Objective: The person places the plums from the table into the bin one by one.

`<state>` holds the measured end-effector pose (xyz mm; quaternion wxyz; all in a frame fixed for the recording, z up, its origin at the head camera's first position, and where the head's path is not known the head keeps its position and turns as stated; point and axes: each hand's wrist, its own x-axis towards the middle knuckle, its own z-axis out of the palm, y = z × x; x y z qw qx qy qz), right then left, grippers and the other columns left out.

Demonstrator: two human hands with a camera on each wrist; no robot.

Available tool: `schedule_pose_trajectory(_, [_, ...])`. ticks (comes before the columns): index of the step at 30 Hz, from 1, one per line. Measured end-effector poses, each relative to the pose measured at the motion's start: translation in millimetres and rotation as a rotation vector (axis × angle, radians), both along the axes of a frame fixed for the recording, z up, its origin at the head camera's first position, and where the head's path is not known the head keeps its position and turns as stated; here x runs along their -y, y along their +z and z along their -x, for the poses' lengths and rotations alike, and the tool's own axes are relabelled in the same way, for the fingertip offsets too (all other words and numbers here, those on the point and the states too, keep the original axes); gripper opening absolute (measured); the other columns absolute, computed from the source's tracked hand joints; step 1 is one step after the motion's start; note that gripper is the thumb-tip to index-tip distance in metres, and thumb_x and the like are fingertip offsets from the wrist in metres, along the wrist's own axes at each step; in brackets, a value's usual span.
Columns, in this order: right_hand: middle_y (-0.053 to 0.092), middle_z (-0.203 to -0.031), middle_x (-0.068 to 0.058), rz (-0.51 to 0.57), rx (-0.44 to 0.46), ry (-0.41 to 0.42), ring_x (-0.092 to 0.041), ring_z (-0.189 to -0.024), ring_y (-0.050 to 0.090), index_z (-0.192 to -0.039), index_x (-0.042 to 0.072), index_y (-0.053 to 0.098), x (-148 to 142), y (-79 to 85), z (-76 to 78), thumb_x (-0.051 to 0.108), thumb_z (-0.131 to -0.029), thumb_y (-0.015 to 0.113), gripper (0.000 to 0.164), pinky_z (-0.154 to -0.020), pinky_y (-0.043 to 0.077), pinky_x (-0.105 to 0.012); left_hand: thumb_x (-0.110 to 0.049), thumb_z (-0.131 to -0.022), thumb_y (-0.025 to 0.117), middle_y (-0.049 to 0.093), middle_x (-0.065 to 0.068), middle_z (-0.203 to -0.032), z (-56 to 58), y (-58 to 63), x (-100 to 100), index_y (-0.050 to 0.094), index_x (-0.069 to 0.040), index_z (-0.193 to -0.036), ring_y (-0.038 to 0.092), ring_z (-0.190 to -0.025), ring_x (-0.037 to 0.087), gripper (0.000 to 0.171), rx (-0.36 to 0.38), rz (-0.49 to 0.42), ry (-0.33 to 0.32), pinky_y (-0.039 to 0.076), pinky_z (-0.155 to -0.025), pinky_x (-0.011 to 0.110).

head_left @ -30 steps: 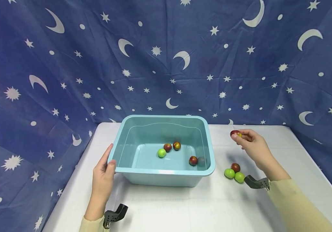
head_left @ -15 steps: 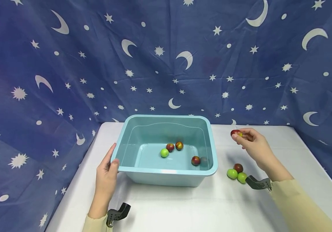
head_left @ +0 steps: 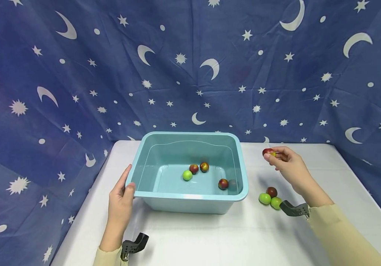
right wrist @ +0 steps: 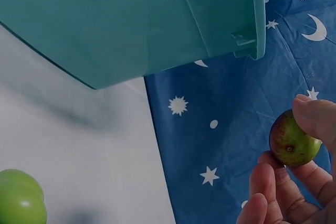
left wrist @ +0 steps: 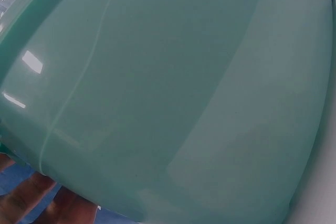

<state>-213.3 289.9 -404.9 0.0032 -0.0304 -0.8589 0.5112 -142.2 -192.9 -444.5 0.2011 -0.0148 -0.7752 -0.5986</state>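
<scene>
My right hand [head_left: 292, 168] holds a red-and-green plum [right wrist: 294, 139] between thumb and fingers, above the table to the right of a light-blue plastic tub [head_left: 185, 197]. My left hand [head_left: 120, 205] grips the tub's left rim, thumb over the edge and fingers along the outside wall. In the left wrist view, those fingers [left wrist: 65, 208] show below the tub wall. Inside the tub lie a green plum [head_left: 187, 175] and several red ones, one red plum [head_left: 223, 184] near the right wall. Below my right hand, two green plums [head_left: 265, 198] and a dark red plum [head_left: 272, 191] sit clustered.
A white cloth [head_left: 184, 240] covers the table. Behind and to the left hangs a dark blue curtain [head_left: 177, 99] with moons and stars. A black wrist mount [head_left: 134, 244] is strapped to the left wrist, and another mount [head_left: 293, 209] to the right.
The head view shifts slightly sideways and back. Both hands keep their grips, the right still holding the plum in the air, and the fruit in the tub and on the table stays in place.
</scene>
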Motion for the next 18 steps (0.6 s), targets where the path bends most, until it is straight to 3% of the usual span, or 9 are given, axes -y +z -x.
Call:
schedule_pose_trajectory(10, [0.062, -0.106, -0.009, 0.004, 0.01, -0.002, -0.02, -0.092, 0.055, -0.127, 0.006, 0.05, 1.8, -0.9, 1.9, 0.051, -0.089, 0.063, 0.061, -0.073, 0.049, -0.024, -0.016, -0.1, 0.047, 0.047, -0.005, -0.143, -0.1, 0.9, 0.2, 0.049, -0.026, -0.144, 0.052, -0.12, 0.016, 0.046, -0.013, -0.002, -0.011, 0.046, -0.088, 0.016])
schedule_pose_trajectory(18, [0.062, -0.11, -0.011, -0.004, 0.033, -0.006, -0.021, -0.093, 0.055, -0.129, 0.005, 0.048, 3.3, -0.3, 2.1, 0.053, -0.089, 0.062, 0.064, -0.074, 0.049, -0.025, -0.017, -0.1, 0.047, 0.047, -0.004, -0.143, -0.8, 1.7, -0.1, 0.049, -0.033, -0.142, 0.052, -0.12, 0.017, 0.046, -0.01, -0.002, -0.013, 0.046, -0.087, 0.016])
